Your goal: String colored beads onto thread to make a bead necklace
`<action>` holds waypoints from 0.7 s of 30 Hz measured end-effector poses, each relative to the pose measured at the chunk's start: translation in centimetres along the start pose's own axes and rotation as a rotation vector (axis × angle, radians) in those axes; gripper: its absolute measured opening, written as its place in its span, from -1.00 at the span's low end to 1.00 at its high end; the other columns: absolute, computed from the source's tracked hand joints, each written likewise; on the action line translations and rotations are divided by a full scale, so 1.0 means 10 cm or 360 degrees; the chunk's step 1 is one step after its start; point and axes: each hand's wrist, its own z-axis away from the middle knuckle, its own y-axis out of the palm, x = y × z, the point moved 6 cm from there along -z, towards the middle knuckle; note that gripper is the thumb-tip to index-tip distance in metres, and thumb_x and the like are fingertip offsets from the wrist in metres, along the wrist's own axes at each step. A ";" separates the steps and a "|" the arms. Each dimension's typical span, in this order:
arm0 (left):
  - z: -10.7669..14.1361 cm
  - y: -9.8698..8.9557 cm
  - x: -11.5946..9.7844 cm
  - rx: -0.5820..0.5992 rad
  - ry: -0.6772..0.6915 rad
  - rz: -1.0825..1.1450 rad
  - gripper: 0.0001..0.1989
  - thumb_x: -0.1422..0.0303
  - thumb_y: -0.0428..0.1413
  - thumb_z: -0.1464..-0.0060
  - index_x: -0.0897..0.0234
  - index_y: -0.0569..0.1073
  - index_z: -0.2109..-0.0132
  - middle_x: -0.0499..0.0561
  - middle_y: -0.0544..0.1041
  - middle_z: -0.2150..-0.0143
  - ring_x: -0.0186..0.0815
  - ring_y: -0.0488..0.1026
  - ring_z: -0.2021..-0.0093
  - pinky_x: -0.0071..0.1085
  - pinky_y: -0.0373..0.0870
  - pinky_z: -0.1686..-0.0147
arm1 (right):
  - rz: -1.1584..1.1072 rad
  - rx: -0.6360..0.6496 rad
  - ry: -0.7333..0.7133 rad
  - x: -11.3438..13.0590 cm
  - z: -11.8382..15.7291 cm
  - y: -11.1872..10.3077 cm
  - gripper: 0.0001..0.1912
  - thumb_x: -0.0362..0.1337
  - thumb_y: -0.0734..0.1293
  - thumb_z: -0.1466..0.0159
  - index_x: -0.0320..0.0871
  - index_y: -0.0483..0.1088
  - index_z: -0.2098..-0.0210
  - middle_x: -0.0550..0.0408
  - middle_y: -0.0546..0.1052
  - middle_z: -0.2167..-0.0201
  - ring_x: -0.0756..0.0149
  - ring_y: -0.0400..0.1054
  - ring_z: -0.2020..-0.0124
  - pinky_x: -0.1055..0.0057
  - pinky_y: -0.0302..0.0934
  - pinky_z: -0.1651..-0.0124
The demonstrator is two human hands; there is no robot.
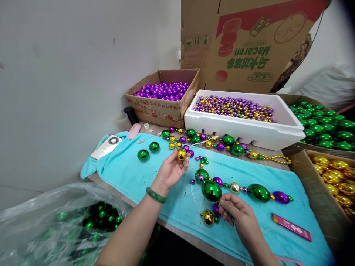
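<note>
My left hand (166, 170), with a green bangle (156, 195) at its wrist, pinches a shiny gold bead (181, 154). A thin white cord (192, 169) runs from that bead down to a bead strand (211, 190) of large green, purple and gold beads. My right hand (240, 211) has its fingertips closed on the strand, beside a large green bead and a partly hidden purple bead (215, 210). A gold bead (208, 217) hangs at the strand's lower end. Small purple and green beads (201, 159) lie just behind the strand.
A turquoise towel (116, 177) covers the table. Behind stand a carton of purple beads (163, 111) and a white foam box (244, 127) of small beads. Finished-looking strands (228, 140), two loose green beads (143, 154), a phone (106, 147) and a pink packet (292, 227) lie around.
</note>
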 end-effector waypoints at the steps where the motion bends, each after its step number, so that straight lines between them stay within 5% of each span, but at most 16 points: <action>1: 0.01 0.00 0.01 0.0006 0.0021 -0.0036 -0.76 0.29 0.01 -0.19 0.41 0.45 0.20 0.12 0.53 0.25 -0.40 0.45 0.39 -0.51 0.42 0.42 | -0.0002 0.0002 0.0001 -0.01 0.00 0.00 -0.62 -0.01 0.47 0.07 -0.19 0.36 0.51 0.15 0.41 0.68 0.48 0.19 0.67 0.56 -0.04 0.64; 7: 0.12 0.09 0.09 0.0133 0.0185 -0.0340 -0.75 0.45 0.18 -0.02 0.35 0.44 0.11 0.11 0.52 0.14 -0.37 0.48 0.30 -0.49 0.42 0.30 | -0.0043 0.0009 -0.0010 -0.09 -0.04 -0.01 -0.62 -0.02 0.46 0.02 -0.19 0.35 0.47 0.15 0.42 0.65 0.49 0.20 0.67 0.59 -0.07 0.66; 13: 0.17 0.13 0.17 0.0161 0.0149 -0.0280 -0.69 0.38 0.22 0.01 0.33 0.46 0.07 0.05 0.50 0.22 -0.34 0.48 0.24 -0.47 0.40 0.23 | -0.0150 0.0093 0.0020 -0.12 -0.03 0.05 -0.65 -0.06 0.46 0.00 -0.19 0.32 0.47 0.16 0.41 0.65 0.51 0.19 0.68 0.61 -0.10 0.68; 21: 0.23 0.13 0.21 0.0005 0.0275 -0.0715 -0.77 0.31 0.24 0.06 0.29 0.54 0.20 0.04 0.53 0.21 -0.37 0.44 0.27 -0.43 0.36 0.27 | -0.0201 0.0034 -0.0102 -0.05 -0.05 0.08 -0.62 -0.08 0.46 -0.02 -0.15 0.29 0.33 0.14 0.46 0.60 0.42 0.28 0.62 0.57 0.04 0.65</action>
